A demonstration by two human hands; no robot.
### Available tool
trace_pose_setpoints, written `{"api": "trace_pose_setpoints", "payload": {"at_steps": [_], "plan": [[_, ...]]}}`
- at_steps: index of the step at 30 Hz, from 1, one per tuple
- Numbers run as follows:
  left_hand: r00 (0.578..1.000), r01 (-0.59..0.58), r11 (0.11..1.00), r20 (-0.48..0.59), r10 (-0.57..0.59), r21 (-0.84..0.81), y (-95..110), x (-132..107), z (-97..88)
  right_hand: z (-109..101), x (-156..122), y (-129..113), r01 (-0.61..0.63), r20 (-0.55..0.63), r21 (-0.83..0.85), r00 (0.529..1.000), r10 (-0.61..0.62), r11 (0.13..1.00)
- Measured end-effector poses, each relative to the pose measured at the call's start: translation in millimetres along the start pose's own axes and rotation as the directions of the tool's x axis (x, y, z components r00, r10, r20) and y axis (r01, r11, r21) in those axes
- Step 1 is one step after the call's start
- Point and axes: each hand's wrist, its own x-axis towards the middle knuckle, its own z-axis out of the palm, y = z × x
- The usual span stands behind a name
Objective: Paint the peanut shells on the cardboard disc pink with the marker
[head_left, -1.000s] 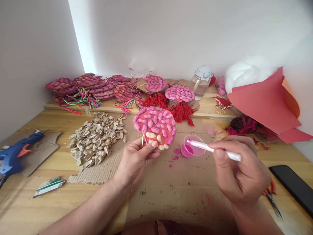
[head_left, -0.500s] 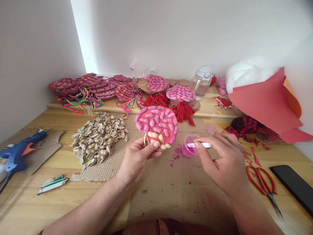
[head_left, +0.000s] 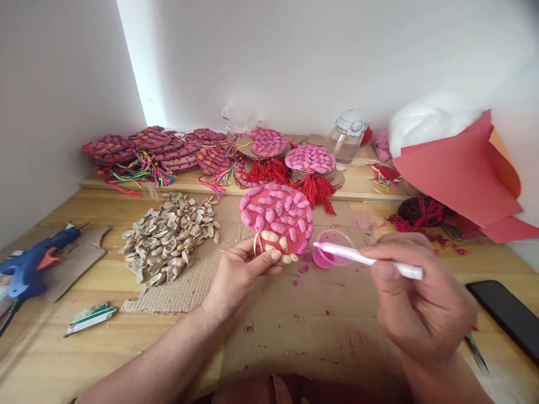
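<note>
My left hand [head_left: 240, 276] pinches the lower edge of a round red disc [head_left: 277, 221] covered with peanut shells, most painted pink, a few near the bottom still bare. My right hand [head_left: 421, 300] is closed on a thin white brush [head_left: 366, 260], held level, its pink tip just right of the disc. Under the brush sits a small clear cup of pink paint [head_left: 332, 249] on the brown cardboard mat [head_left: 311, 314].
A heap of bare peanut shells [head_left: 168, 235] lies to the left, with a blue glue gun [head_left: 29, 266] at the far left. Finished pink discs with tassels [head_left: 309, 160] line the back shelf beside a clear bottle [head_left: 347, 137]. Red paper [head_left: 458, 174] and a black phone [head_left: 505, 314] are on the right.
My right hand has drawn the brush back out of the paint cup and raised it, tip pointing at the disc. The scissors are now mostly hidden behind that hand. The disc shifted slightly right.
</note>
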Motion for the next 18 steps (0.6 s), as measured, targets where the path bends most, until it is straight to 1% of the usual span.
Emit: {"api": "trace_pose_setpoints", "payload": {"at_steps": [2,4,10,12,14,18], "plan": [[1.000,0.006,1.000,0.023,-0.006,0.012,-1.7,-0.6,0.3,4.1,-2.7,-2.2,0.018,0.087,0.050,0.996,-0.023,0.999],[0.999,0.011,1.000,0.039,-0.012,0.019,-2.3,-1.5,1.2,7.3,-4.8,-2.5,0.035,0.148,0.060,0.988,-0.044,0.998],[0.998,0.007,0.999,0.060,-0.009,0.037,-0.6,-2.6,4.8,10.3,-4.5,-0.4,0.033,0.222,0.079,0.974,-0.050,0.996],[0.999,-0.003,0.999,0.053,0.001,0.054,-0.3,-2.7,5.0,10.9,-3.9,0.6,0.049,0.233,0.063,0.970,-0.063,0.997],[0.999,-0.017,0.997,0.049,0.013,0.071,-0.2,-2.9,4.6,11.9,-3.9,2.0,0.064,0.217,0.052,0.973,-0.074,0.997],[0.998,-0.027,0.994,0.055,0.021,0.106,-0.7,-3.8,3.3,13.9,-4.9,4.6,0.057,0.198,0.060,0.978,-0.067,0.997]]}}
